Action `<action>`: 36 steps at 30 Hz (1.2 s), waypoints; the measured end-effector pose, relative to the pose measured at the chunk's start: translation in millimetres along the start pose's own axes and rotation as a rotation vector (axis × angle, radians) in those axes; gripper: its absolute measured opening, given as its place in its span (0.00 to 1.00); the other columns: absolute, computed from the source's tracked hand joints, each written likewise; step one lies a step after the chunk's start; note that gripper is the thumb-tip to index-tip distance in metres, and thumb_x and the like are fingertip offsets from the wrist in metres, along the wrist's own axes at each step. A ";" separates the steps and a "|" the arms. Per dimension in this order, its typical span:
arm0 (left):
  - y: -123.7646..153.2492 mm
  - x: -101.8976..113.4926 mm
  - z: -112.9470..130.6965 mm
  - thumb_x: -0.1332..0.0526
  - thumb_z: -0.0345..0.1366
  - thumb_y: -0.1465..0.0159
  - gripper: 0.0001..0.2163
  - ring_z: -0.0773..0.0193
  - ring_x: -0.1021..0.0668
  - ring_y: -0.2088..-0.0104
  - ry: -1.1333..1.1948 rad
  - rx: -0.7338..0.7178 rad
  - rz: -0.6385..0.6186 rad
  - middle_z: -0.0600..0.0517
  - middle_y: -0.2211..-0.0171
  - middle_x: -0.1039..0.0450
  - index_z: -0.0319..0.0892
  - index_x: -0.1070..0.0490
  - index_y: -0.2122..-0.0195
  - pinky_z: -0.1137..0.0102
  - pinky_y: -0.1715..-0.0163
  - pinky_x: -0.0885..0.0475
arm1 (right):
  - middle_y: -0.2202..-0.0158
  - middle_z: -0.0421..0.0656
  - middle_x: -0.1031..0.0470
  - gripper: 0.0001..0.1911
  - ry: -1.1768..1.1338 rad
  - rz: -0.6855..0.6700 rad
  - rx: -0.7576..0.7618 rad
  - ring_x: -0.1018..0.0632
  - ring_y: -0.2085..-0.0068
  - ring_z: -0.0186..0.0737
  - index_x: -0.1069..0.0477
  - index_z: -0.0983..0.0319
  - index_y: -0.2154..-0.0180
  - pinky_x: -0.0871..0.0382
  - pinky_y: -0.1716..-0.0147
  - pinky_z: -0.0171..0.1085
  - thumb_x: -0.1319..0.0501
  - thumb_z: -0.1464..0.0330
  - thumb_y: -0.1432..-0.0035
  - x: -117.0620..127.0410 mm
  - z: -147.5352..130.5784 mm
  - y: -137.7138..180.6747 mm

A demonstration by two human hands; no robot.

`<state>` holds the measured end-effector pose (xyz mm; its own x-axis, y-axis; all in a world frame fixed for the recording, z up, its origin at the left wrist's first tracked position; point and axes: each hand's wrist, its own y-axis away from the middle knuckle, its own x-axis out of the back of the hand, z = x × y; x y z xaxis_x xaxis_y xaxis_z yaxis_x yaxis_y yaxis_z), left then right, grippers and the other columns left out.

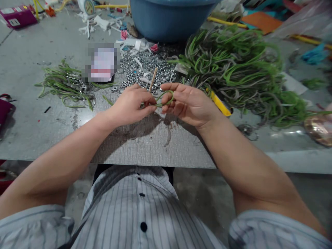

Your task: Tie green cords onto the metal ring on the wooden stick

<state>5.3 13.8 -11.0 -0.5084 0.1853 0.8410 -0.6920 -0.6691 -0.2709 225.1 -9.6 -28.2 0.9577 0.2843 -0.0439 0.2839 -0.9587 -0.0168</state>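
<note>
Both grips closed: left hand (132, 105), right hand (190, 103) pinch green cord loop (167, 92) | label (102, 63) blurred, unreadable

Obscured and cut-off items, head view.
A pixelated rectangular patch (102, 62) on the grey desk (155, 145) cannot be read. The blue plastic basin (168, 20) is cut by the top edge, and the copper-coloured round object (320, 128) by the right edge. The right hand (189, 103) covers the near end of the yellow utility knife (220, 104). Its grip and that of the left hand (132, 105) hide the ends of the thin green cord loop (166, 98).
</note>
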 end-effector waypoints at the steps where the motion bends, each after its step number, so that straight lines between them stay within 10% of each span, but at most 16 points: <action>1: 0.2 -0.7 -0.4 0.41 0.36 0.34 0.08 0.56 0.20 0.60 0.003 0.001 0.007 0.50 0.70 0.22 0.44 0.22 0.65 0.57 0.47 0.28 | 0.67 0.41 0.19 0.20 0.006 -0.004 0.002 0.16 0.68 0.40 0.27 0.59 0.53 0.17 0.65 0.42 0.33 0.52 0.38 0.0 1.1 -0.3; 10: 0.0 -5.2 -5.5 0.42 0.33 0.35 0.09 0.56 0.21 0.59 0.020 0.053 0.056 0.49 0.68 0.21 0.42 0.21 0.65 0.59 0.50 0.25 | 0.50 0.48 0.23 0.19 0.712 0.372 0.364 0.18 0.55 0.47 0.31 0.52 0.42 0.20 0.66 0.41 0.42 0.55 0.31 8.6 18.8 1.5; 14: -0.1 -7.1 -6.6 0.41 0.33 0.35 0.08 0.57 0.21 0.58 0.018 0.061 0.056 0.48 0.66 0.20 0.42 0.21 0.64 0.61 0.52 0.25 | 0.42 0.52 0.24 0.19 0.954 0.285 0.511 0.19 0.47 0.51 0.28 0.54 0.41 0.20 0.60 0.45 0.46 0.58 0.28 -3.6 11.8 11.7; 20: -1.1 -6.9 -4.9 0.40 0.31 0.36 0.08 0.58 0.19 0.61 0.068 0.107 0.040 0.49 0.67 0.19 0.43 0.20 0.65 0.64 0.56 0.25 | 0.51 0.47 0.16 0.16 0.990 0.011 0.549 0.17 0.50 0.49 0.22 0.55 0.47 0.22 0.50 0.49 0.45 0.63 0.30 -14.3 11.0 8.4; 36: -1.0 -0.7 1.1 0.45 0.37 0.31 0.14 0.62 0.22 0.69 0.196 0.208 0.039 0.50 0.72 0.23 0.41 0.23 0.69 0.67 0.65 0.27 | 0.64 0.43 0.18 0.10 0.935 0.155 0.506 0.20 0.62 0.44 0.22 0.56 0.61 0.26 0.59 0.43 0.42 0.62 0.32 -9.1 15.1 4.8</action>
<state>6.8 13.6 -10.8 -0.6360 0.2788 0.7195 -0.5605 -0.8078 -0.1825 217.0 -16.7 -43.0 0.6988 -0.1614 0.6968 0.3095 -0.8100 -0.4980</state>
